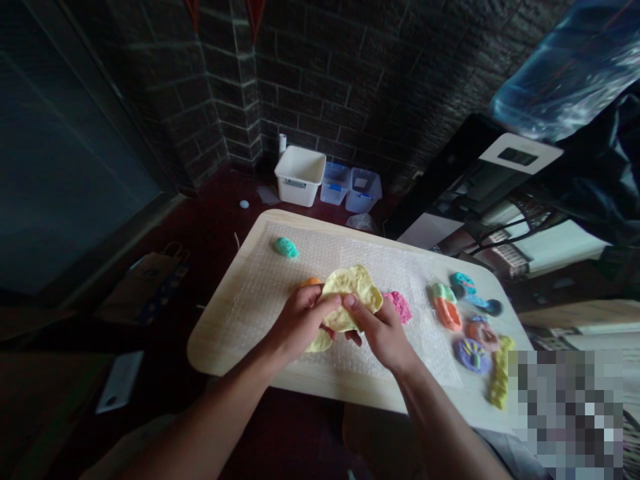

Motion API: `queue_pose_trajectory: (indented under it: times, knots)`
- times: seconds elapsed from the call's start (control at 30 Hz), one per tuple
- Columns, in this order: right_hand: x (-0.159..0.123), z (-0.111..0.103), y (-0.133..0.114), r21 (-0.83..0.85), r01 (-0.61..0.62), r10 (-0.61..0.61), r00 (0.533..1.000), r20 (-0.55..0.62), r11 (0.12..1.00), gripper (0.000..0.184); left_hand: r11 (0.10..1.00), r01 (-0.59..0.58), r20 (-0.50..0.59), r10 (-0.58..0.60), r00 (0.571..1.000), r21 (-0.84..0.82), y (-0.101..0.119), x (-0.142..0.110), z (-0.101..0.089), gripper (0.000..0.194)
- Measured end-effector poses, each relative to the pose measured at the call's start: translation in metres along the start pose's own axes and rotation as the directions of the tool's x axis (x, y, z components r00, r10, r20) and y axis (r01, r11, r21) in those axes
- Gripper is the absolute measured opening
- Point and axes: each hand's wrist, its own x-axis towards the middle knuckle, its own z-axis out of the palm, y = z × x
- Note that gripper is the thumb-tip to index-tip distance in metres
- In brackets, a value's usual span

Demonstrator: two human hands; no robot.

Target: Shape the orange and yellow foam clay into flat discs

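Note:
A flattened, uneven sheet of pale yellow modelling clay (356, 287) is held up above the table between both hands. My left hand (307, 312) grips its left side, thumb pressed on the face. From the right, my right hand (384, 327) pinches it, its thumb close to the other one. Below my left hand lies another yellow clay piece (319, 343), partly covered. Orange clay (311, 282) shows just behind that hand. A pink clay lump (399, 307) sits to the right of my right hand. Farther back is a green clay lump (287, 247).
Bubble wrap (260, 300) covers much of the wooden table (213, 340). Several coloured clay shapes, among them a purple disc (473, 355) and a yellow-green strip (501, 373), lie at the right end. Beyond the table stand a white bin (300, 177) and clear boxes (363, 191).

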Motion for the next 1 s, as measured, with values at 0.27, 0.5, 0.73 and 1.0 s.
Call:
queue_pose_trajectory:
  times: [0.27,0.5,0.73,1.0]
  knots:
    - [0.000,0.002,0.004,-0.004,-0.041,0.041,0.999,-0.011,0.999,0.051,0.965,-0.118,-0.124,0.151,0.981,0.236,-0.004,-0.003,0.004,0.046]
    - [0.003,-0.003,0.007,-0.011,0.019,-0.020,0.991,-0.130,1.000,0.057,0.994,0.045,0.110,-0.055,0.992,0.096,-0.005,0.000,0.000,0.047]
    - [0.001,-0.009,0.000,0.094,-0.088,0.069,0.980,0.185,0.992,0.052,0.996,0.032,0.052,-0.037,0.998,0.080,-0.003,0.001,-0.001,0.051]
    - [0.000,-0.010,-0.006,0.166,-0.070,0.057,0.995,0.081,0.984,0.054,0.997,0.076,0.157,-0.076,0.985,0.007,-0.002,0.000,-0.002,0.050]
